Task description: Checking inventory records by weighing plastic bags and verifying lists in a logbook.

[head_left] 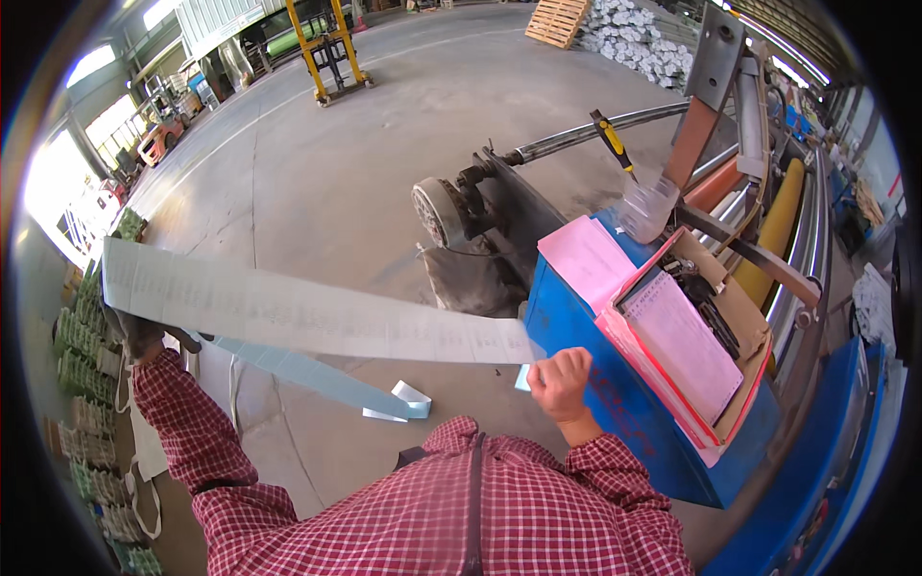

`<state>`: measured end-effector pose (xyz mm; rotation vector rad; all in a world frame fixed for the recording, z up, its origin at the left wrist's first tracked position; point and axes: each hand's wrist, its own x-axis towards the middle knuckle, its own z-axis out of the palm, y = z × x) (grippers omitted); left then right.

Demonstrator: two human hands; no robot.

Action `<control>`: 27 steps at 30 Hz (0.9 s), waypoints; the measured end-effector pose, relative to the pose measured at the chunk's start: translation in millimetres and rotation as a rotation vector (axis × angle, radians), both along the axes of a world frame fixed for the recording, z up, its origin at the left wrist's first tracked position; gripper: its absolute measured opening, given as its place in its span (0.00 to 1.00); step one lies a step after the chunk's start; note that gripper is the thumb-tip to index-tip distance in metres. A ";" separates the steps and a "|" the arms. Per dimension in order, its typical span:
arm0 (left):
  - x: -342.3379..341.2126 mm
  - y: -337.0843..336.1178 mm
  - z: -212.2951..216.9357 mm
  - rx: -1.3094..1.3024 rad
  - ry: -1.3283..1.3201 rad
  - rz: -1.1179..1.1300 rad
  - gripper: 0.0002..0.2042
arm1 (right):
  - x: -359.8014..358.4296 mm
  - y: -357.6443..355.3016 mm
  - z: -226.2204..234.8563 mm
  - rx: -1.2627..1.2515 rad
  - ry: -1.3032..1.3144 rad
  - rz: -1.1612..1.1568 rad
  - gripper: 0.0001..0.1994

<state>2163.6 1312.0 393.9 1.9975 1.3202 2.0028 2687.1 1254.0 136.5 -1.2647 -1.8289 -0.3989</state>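
A long pale strip of labels (317, 302) with rows of faint print stretches across in front of me. At its right end, my right hand (560, 384) is bare and closed in a pinch on the strip, beside a blue cabinet. At the far left, my left hand (142, 331) looks dark, as if gloved, and grips the strip's other end; the strip hides most of its fingers. From there a bluish length of the strip (298, 370) hangs down behind, its end folded over near the floor.
On the blue cabinet (615, 422) sit pink papers (588, 252), a cardboard box (759, 350) with tools, a clear plastic cup (648, 209) and a yellow-black screwdriver (613, 139). A roller machine (783, 235) stands right. Green bundles (82, 336) are stacked left; a yellow lifter (322, 53) stands far off.
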 end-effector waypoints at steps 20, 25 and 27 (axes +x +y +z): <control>95.7 64.6 46.9 -0.400 -0.266 -1.567 0.25 | -134.1 53.9 113.2 -1.322 0.722 1.229 0.16; 12.7 84.6 -3.8 -0.651 -0.780 -1.090 0.26 | -110.1 48.8 128.3 -1.374 0.846 1.154 0.11; 20.9 79.5 -18.8 -0.619 -0.834 -0.975 0.25 | -107.9 47.7 132.5 -1.345 0.915 1.100 0.09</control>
